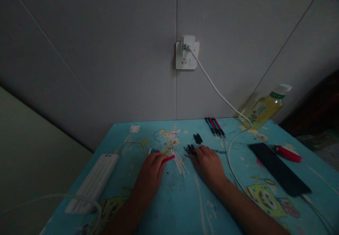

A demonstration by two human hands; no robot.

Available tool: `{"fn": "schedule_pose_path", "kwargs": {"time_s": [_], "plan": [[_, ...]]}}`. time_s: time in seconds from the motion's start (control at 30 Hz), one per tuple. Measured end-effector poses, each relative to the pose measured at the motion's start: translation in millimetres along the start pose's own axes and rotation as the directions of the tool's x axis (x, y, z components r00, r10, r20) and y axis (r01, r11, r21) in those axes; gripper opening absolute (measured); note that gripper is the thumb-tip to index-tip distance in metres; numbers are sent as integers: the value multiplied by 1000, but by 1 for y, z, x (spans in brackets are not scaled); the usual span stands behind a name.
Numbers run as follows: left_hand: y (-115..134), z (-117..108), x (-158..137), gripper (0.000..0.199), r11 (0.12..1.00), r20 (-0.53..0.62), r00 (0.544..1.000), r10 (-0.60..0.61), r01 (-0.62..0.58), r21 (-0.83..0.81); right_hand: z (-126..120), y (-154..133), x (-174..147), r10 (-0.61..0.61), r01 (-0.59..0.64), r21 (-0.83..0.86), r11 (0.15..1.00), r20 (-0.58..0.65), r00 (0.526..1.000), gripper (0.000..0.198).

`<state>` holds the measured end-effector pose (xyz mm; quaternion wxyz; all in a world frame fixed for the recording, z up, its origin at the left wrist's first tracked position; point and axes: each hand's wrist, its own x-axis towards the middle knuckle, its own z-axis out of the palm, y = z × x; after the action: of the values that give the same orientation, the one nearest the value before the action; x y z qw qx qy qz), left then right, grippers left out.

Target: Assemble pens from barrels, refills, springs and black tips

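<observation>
Between the fingers of my left hand (150,169) is a red pen barrel (168,158), pointing to the right. Just beyond that hand lie a few more barrels (153,151), blue, white and red. My right hand (208,162) rests with its fingertips on a small group of black pen parts (189,149); whether it grips one is hidden. Several thin white pen refills (180,163) lie between my hands. A little farther back sits a small cluster of black pieces (197,138). Several assembled pens (215,127), red, blue and black, lie side by side near the wall.
A white power strip (94,182) lies on the left of the blue cartoon-printed table (174,206). To the right are a dark phone (279,168), a red tool handle (288,154) and a bottle of yellow liquid (265,108). A white cable (230,154) runs from the wall socket (186,64).
</observation>
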<state>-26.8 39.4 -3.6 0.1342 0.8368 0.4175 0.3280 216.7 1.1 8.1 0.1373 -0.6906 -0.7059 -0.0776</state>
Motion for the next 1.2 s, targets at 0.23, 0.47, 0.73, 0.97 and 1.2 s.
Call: {"fn": "schedule_pose_path", "kwargs": {"time_s": [0.23,0.47,0.73,0.97,1.2], "plan": [[4,1,0,19,998,17,999,-36,37,-49,1,4,0,23,-24,-54,998,-21,1000,19],[15,1,-3,39,959,20,992,-122,123,-256,-9,7,-6,92,-40,441,897,-98,991,22],[31,-3,-4,27,772,211,960,-183,273,-574,-8,-34,-24,75,-187,907,379,171,982,22],[35,-4,-7,19,651,246,942,-229,337,-680,-8,-38,-23,-24,-110,910,401,130,991,16],[38,-8,0,20,491,316,879,-358,465,-737,2,-20,-14,-129,123,767,630,-53,990,14]]}}
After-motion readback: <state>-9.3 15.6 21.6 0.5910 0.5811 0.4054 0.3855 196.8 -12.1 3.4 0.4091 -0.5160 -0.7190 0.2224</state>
